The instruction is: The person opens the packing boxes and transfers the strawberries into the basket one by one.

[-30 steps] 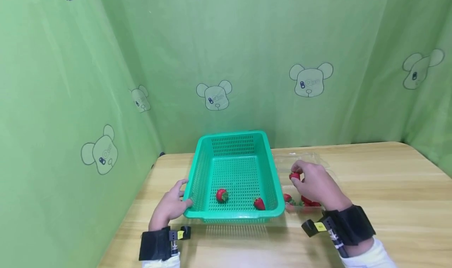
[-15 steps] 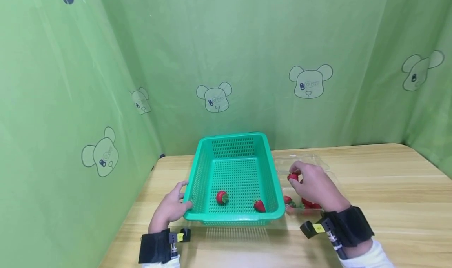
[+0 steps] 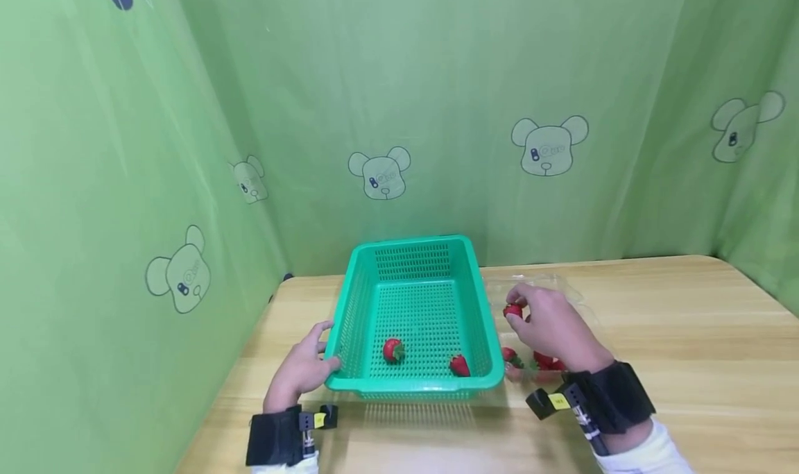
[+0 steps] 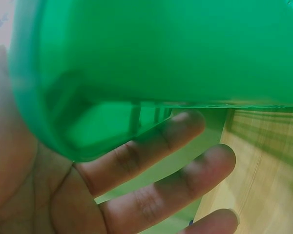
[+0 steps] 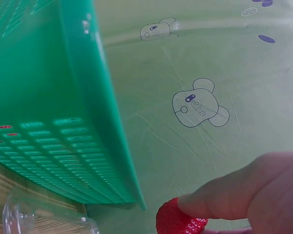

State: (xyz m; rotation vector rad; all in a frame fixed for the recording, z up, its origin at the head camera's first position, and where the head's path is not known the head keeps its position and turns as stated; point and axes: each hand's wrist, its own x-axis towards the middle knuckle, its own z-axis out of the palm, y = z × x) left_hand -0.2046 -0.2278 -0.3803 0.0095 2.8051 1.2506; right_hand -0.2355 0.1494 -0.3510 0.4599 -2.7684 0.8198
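My left hand [image 3: 301, 368] grips the near left corner of a green plastic basket [image 3: 408, 382], its thumb at the rim. In the left wrist view the fingers [image 4: 161, 195] extend under the rim, along the outside wall. Two strawberries lie inside on the slotted floor: one strawberry [image 3: 392, 350] left of the middle, another strawberry [image 3: 459, 366] at the near right. Between thumb and fingertips my right hand [image 3: 555, 325] pinches a strawberry [image 5: 178, 218], just right of the basket's right rim. Below that hand stands a clear plastic box [image 3: 524, 375] with several strawberries [image 3: 543, 359].
The box's clear lid [image 3: 530, 283] lies opened toward the back. Everything stands on a light wooden table [image 3: 674, 314]. A green curtain [image 3: 449, 113] with bear-head prints closes off the back and sides.
My right hand has moved a little to the left with the strawberry, closer to the basket's rim. The left hand keeps its place on the basket.
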